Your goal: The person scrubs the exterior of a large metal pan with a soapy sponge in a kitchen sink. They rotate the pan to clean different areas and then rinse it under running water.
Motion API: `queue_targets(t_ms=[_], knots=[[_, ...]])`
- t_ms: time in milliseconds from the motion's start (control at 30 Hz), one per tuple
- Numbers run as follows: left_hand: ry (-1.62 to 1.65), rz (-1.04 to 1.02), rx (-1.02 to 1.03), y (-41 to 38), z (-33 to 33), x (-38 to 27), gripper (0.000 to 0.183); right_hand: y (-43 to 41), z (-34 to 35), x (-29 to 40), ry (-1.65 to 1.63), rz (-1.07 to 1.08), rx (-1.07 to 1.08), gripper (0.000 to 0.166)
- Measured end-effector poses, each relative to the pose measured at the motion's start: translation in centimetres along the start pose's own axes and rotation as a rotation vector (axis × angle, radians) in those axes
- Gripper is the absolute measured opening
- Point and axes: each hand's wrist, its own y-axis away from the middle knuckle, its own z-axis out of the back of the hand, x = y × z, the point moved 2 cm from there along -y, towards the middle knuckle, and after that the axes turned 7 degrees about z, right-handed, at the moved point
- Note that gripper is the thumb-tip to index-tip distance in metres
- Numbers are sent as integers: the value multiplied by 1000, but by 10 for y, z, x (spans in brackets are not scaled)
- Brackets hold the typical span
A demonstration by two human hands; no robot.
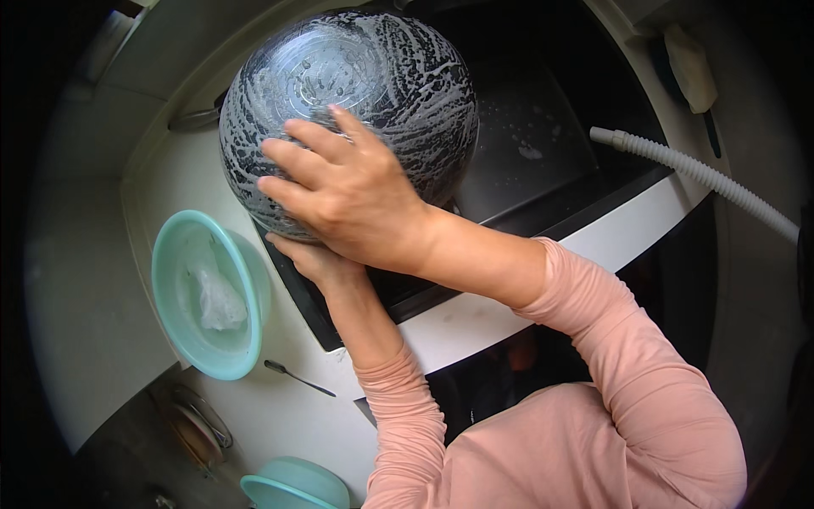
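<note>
A large round dark pot or wok (pixel 420 95), its outer base turned up toward me, is streaked with soap foam and held over a dark sink (pixel 528 127). My left hand (pixel 315 257) supports its lower rim from beneath; most of those fingers are hidden by the vessel and my other hand. Across the foamy base lies my right hand (pixel 356 191), fingers spread and slightly blurred, pressing a scrubber that looks like steel wool (pixel 324 118), mostly covered by the fingers.
On the white counter left of the sink stand a mint-green basin (pixel 257 305) holding a whitish, soapy thing and a small spoon (pixel 299 378). Another mint-green basin (pixel 305 480) is at the bottom. A white corrugated hose (pixel 712 172) reaches over the sink's right side. A dark stove area lies lower left.
</note>
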Motion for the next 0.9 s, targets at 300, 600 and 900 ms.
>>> queue_targets(t_ms=[300,600,900], knots=[[75,123,-261,1,-10,-5,66,42,64,-79,-100,-48,206,37],[99,91,48,2,-9,-1,71,0,7,-13,-156,165,93,26],[77,110,-259,1,-4,-6,68,34,51,-80,-134,-51,95,25]])
